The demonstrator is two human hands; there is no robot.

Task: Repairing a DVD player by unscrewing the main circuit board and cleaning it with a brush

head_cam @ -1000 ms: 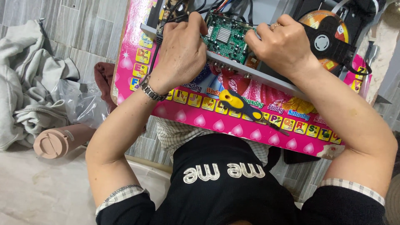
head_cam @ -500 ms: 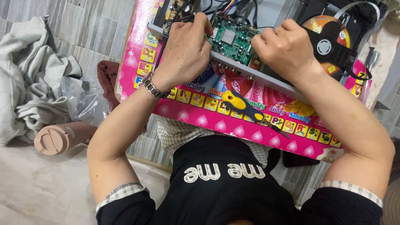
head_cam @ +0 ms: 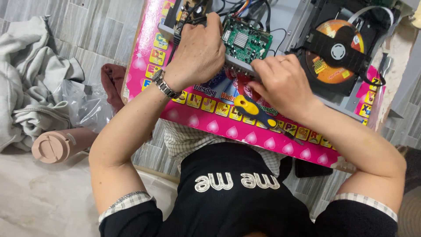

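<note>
Green circuit board [head_cam: 245, 41] sits in the opened disc player chassis [head_cam: 302, 22] on the pink board [head_cam: 228, 129]. Left hand [head_cam: 199, 52] has slid up over the wiring; right hand [head_cam: 283, 83] now pinches the board's front edge. Both are curled closed. Yellow-handled screwdriver [head_cam: 254, 112] lies unused.

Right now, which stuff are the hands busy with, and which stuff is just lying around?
In the job:
left hand
right hand
green circuit board
grey player case
wires

Just lying about:
yellow-handled screwdriver
orange disc
pink bottle
grey cloth
plastic bag
</note>
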